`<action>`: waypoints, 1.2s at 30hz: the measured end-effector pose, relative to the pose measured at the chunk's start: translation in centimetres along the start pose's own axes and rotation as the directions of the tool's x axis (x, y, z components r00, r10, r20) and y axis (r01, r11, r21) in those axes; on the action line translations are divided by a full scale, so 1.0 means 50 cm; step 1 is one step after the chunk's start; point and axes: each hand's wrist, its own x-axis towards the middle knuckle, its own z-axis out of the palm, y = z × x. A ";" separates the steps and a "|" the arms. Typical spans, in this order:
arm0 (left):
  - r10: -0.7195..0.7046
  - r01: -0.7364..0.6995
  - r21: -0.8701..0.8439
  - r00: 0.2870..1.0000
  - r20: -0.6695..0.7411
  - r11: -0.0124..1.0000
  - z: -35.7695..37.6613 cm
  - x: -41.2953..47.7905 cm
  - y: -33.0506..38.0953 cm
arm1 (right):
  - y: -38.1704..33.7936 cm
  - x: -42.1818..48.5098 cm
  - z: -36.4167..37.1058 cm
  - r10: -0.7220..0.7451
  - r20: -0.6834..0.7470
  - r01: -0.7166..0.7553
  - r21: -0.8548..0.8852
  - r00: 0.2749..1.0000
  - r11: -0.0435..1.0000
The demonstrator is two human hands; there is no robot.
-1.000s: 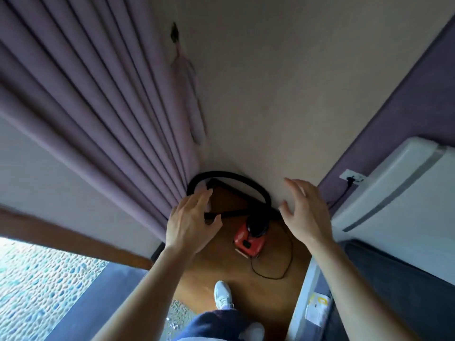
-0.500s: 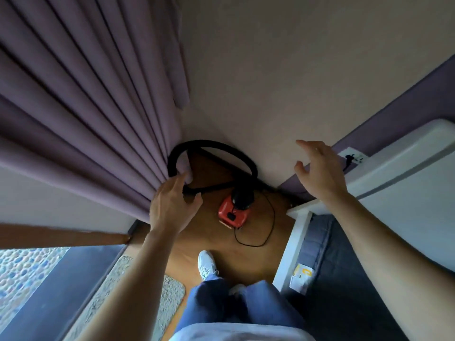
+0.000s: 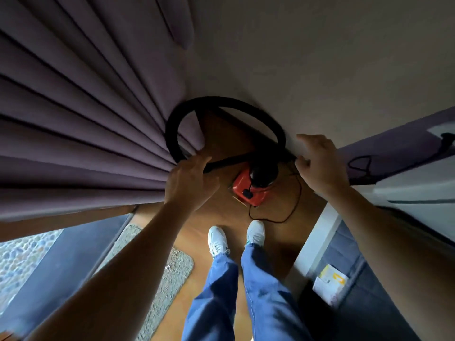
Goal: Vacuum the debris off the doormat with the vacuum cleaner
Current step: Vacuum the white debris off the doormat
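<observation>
A small red vacuum cleaner (image 3: 248, 191) stands on the wooden floor in the corner, below the wall. Its black hose (image 3: 222, 102) arches up in a loop to the curtain, and a black wand (image 3: 226, 163) runs from the body toward my left hand. My left hand (image 3: 190, 183) reaches to the wand's end by the curtain, fingers loosely spread; whether it touches the wand is unclear. My right hand (image 3: 320, 166) hovers empty above the wall's foot, right of the vacuum. The grey doormat (image 3: 170, 274) lies at lower left beside my left arm, with small specks on it.
Purple curtains (image 3: 86, 119) hang on the left. A thin black power cord (image 3: 283, 212) loops on the floor by my white shoes (image 3: 218, 239). A white bed frame (image 3: 317, 242) and dark bedding fill the right. A socket with a plug (image 3: 444, 139) sits on the purple wall.
The view has tilted down and I have stepped closer; both feet and the doormat now show. Both hands have dropped toward the vacuum, the left closing on the wand's end.
</observation>
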 end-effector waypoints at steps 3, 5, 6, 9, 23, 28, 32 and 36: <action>0.039 -0.041 0.052 0.999 0.030 0.998 0.082 0.070 -0.036 | 0.054 0.007 0.113 0.005 0.017 -0.005 0.032 1.000 0.999; 0.091 -0.097 0.110 0.994 0.058 0.989 0.146 0.118 -0.067 | 0.088 0.008 0.193 -0.013 0.069 0.011 0.026 0.998 1.000; 0.122 -0.132 0.149 0.990 0.070 0.980 0.178 0.142 -0.084 | 0.101 0.011 0.233 -0.034 0.091 0.031 0.027 0.995 0.999; 0.206 -0.226 0.277 0.973 0.100 0.934 0.266 0.206 -0.138 | 0.119 0.043 0.354 -0.108 0.130 0.104 0.039 0.986 0.994; 0.259 -0.273 0.464 0.961 0.095 0.842 0.395 0.257 -0.256 | 0.029 0.128 0.694 -0.187 0.321 0.100 0.269 0.928 0.958; 0.354 -0.312 0.395 0.934 -0.039 0.864 0.345 0.231 -0.256 | -0.005 0.161 0.700 -0.244 0.278 0.169 0.267 0.929 0.949; 0.411 -0.366 0.264 0.900 -0.144 0.892 0.310 0.217 -0.275 | -0.036 0.185 0.695 -0.338 0.322 0.249 0.288 0.885 0.925; 0.339 -0.372 0.014 0.830 -0.443 0.928 0.278 0.162 -0.268 | -0.054 0.205 0.680 -0.278 0.301 0.167 0.346 0.912 0.923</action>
